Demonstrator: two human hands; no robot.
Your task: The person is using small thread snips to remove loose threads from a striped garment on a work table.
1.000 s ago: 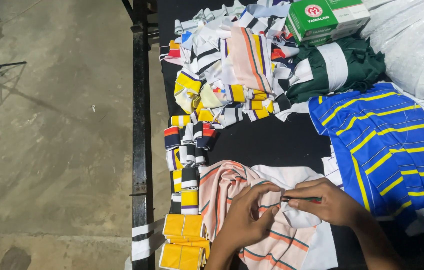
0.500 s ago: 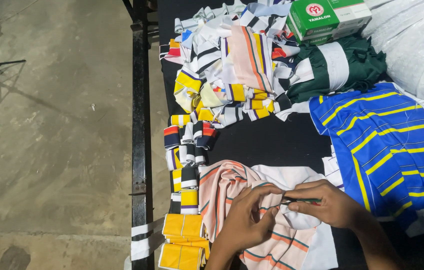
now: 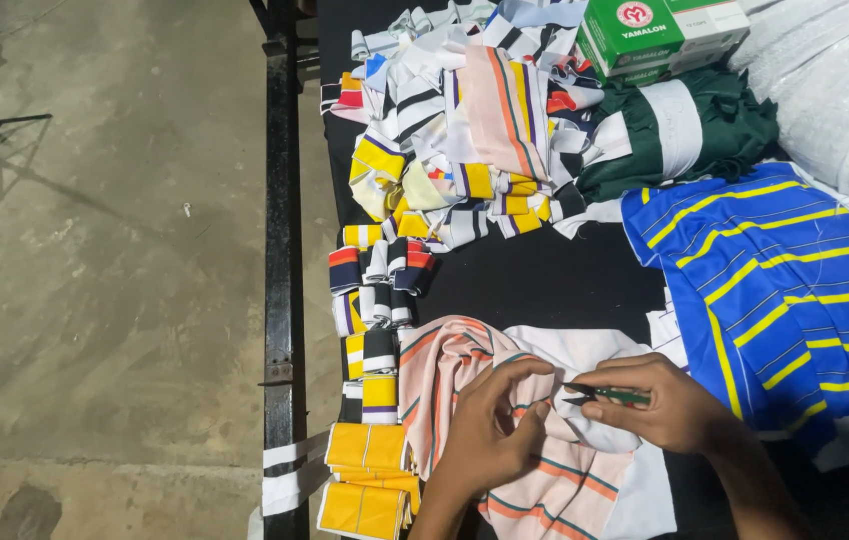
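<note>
Trimming in hand, by the look of it, at the near edge of the black table [image 3: 544, 280]: a peach-and-white striped garment [image 3: 544, 490] lying bunched there, just right of the near-left corner. Left hand [image 3: 489, 435] resting on the cloth, fingers [image 3: 519, 380] curled narrow and pinching up a fold of it. Right hand [image 3: 669, 405] closed round a pair of small green-handled snips [image 3: 604, 396], dark tip pointing left toward the pinched fold and just beside it; blades too small to tell whether parted or closed, and no loose thread to be made out. Judged from this, a point of close work at a seam or edge of the fabric, calling for a taut fold under the left fingers and the snip tip kept flat against the cloth and apart from the fingertips. Along the left edge, a row of folded striped rib pieces [image 3: 374, 300], ending in stacked yellow pieces [image 3: 369, 475] at the near-left corner. Toward the far edge, a loose heap of striped collars [image 3: 474, 130], a dark green garment [image 3: 684, 130] and a green-and-white box [image 3: 659, 30]. At the right, a blue shirt with yellow stripes [image 3: 774, 290], well apart from the left hand, close to the right wrist.
</note>
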